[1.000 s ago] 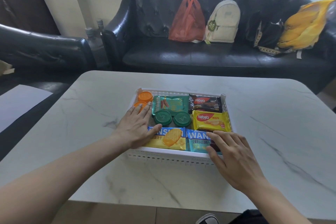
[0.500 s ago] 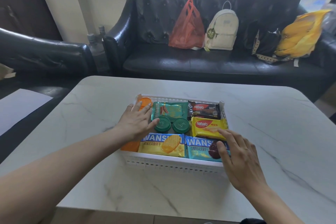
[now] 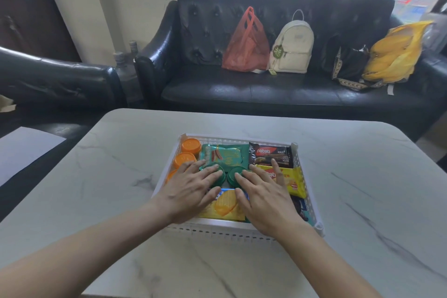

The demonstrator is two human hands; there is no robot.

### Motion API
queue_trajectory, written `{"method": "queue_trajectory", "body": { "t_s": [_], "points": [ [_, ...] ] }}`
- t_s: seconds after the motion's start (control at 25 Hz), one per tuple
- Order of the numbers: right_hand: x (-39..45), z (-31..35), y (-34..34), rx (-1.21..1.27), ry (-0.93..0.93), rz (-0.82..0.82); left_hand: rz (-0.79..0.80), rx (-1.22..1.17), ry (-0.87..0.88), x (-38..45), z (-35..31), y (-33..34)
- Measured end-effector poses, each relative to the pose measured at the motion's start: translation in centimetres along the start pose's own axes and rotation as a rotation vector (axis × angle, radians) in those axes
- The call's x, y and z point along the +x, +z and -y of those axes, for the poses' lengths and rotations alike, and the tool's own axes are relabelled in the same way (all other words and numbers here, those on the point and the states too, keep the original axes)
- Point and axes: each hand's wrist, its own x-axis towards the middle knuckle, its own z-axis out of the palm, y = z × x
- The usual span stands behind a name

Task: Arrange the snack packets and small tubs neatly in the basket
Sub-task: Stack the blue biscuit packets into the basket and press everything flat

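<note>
Basket (image 3: 242,226) | left hand (image 3: 191,190), right hand (image 3: 263,197) flat, palms down

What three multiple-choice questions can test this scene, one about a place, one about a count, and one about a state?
1. Where does the black nabati wafer packet lie in the white plastic basket?
A. far right corner
B. near left corner
C. outside it

2. How many round green tubs are in view?
A. one
B. two
C. four

3. How are the left hand and right hand?
A. closed into fists
B. lifted high
C. flat, fingers spread

Answers: 1 A, it sits by the far wall on the right. 2 B, two green lids lie side by side. 3 C, both palms rest open over the items.
</note>
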Motion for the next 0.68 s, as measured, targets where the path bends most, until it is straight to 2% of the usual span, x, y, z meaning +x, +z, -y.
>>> {"method": "queue_trajectory", "body": {
  "t_s": [0.32,0.48,0.56,0.68],
  "points": [
    [-0.4,0.7,0.5,0.092,0.031,0.016,-0.054,-0.071,-0.032,-0.8,-0.1,0.5],
    [-1.6,-2.2,0.1,0.123,0.117,-0.113,-0.189,-0.191,-0.224,-3.1,1.1,0.7],
    [-2.5,-4.0,-0.2,0.142,0.181,-0.167,-0.278,-0.352,-0.385,-5.0,2.4,1.7],
    [-3.7,-6.2,-0.4,0.147,0.316,-0.226,-0.269,-0.915,-0.661,-6.6,3.0,3.4]
  ]
}}
